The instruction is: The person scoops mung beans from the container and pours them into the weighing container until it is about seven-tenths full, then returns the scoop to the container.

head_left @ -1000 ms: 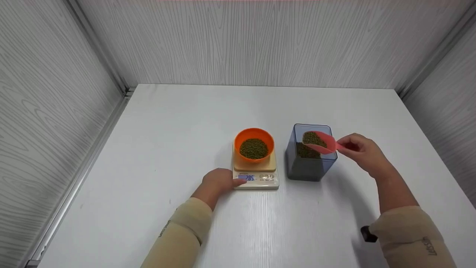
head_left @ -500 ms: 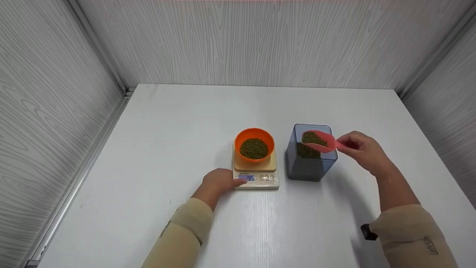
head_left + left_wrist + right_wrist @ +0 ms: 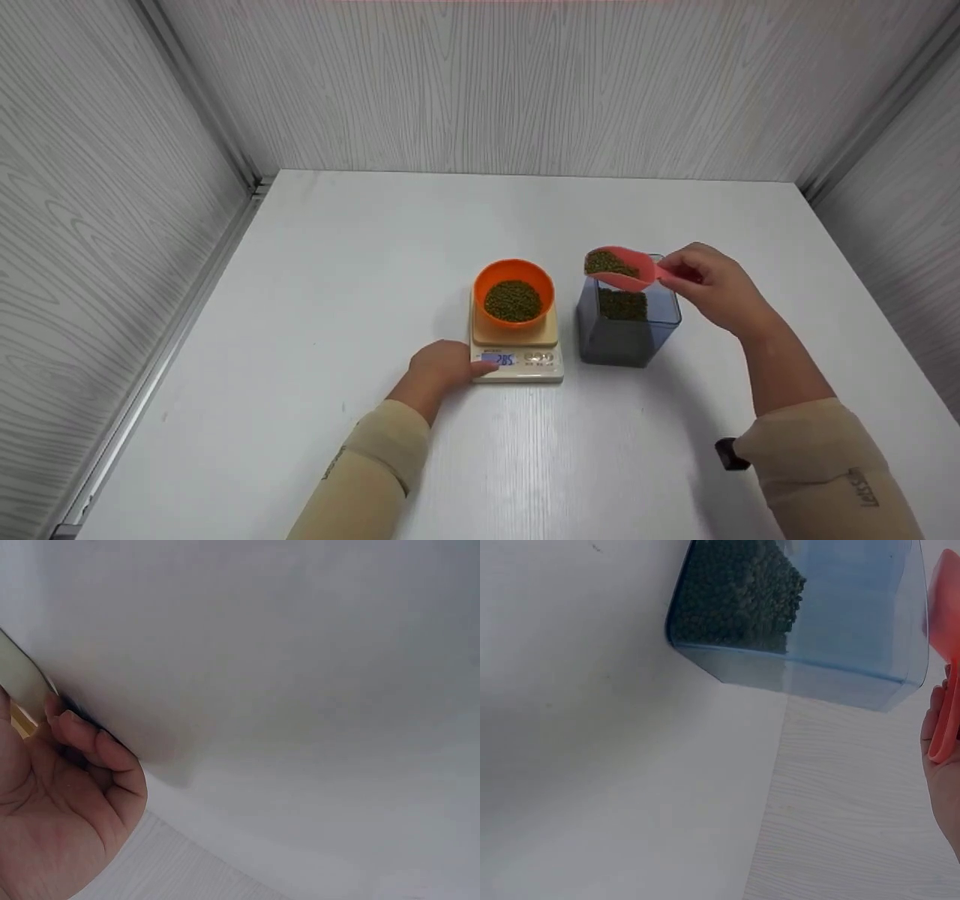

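My right hand pinches the handle of a red scoop heaped with small green beans. In the head view the scoop hangs above the left rim of a clear bluish container, which holds more beans. To its left stands a kitchen scale whose display reads 285. An orange bowl of the same beans sits on the scale. At the scale's front left corner, my left hand grips the edge, thumb on top beside the display. Its curled fingers show in the left wrist view.
A white table carries everything. Grey wood-grain panels rise behind it and on both sides. The container stands close to the scale's right side, with a narrow gap between them.
My right hand has lifted the loaded scoop out of the container and moved it left and up. My left hand, the scale and the bowl stay put; the reading is still 285.
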